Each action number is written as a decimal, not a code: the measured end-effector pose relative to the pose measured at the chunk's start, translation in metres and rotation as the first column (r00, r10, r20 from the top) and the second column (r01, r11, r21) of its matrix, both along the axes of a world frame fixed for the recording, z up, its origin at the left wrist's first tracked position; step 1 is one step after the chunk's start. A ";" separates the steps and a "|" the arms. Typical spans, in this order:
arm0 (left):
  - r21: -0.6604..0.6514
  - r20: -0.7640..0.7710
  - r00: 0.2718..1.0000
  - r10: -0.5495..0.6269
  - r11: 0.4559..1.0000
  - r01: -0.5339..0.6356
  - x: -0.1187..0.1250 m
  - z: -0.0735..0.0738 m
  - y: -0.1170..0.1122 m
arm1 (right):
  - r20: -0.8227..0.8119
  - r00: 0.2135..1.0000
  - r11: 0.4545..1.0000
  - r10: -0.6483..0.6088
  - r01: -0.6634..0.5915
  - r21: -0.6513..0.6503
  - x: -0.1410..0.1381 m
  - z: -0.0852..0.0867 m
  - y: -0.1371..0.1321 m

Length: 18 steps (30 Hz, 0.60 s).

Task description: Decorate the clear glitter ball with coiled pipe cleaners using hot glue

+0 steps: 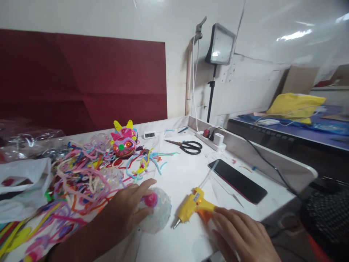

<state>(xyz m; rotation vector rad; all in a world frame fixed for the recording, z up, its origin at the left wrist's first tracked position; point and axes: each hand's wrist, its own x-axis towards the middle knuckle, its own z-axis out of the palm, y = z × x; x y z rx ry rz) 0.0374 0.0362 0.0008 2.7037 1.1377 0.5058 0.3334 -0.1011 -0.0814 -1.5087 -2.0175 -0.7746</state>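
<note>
Head view: grips with curled left hand (128,209) a clear bubbly plastic ball (160,217), pink-topped, on white table (185,174) beside coloured pipe cleaners (81,178). Lays right hand (242,236), fingers straight and together, on yellow plastic glue gun (195,205); cannot tell whether gripping.

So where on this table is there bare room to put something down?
Bare white table lies between the scissors, phone and glue gun, and at the front edge beside the ball. The left side is crowded with pipe cleaners.
</note>
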 end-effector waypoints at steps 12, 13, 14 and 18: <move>0.147 -0.036 0.998 0.057 0.988 -0.051 -0.004 -0.018 0.000 | -0.433 0.901 0.936 -0.027 -0.128 -0.327 -0.001 0.010 0.025; 0.160 -0.049 0.997 0.065 0.986 -0.056 -0.005 -0.019 0.000 | -0.446 0.895 0.936 -0.018 -0.143 -0.323 0.001 0.013 0.027; 0.168 -0.062 0.995 0.075 0.984 -0.064 -0.005 -0.020 -0.001 | -0.446 0.895 0.938 -0.007 -0.149 -0.313 0.003 0.016 0.029; 0.159 -0.087 0.991 0.103 0.983 -0.088 -0.006 -0.020 -0.002 | -0.352 0.934 0.952 0.057 -0.157 -0.263 0.014 0.028 0.042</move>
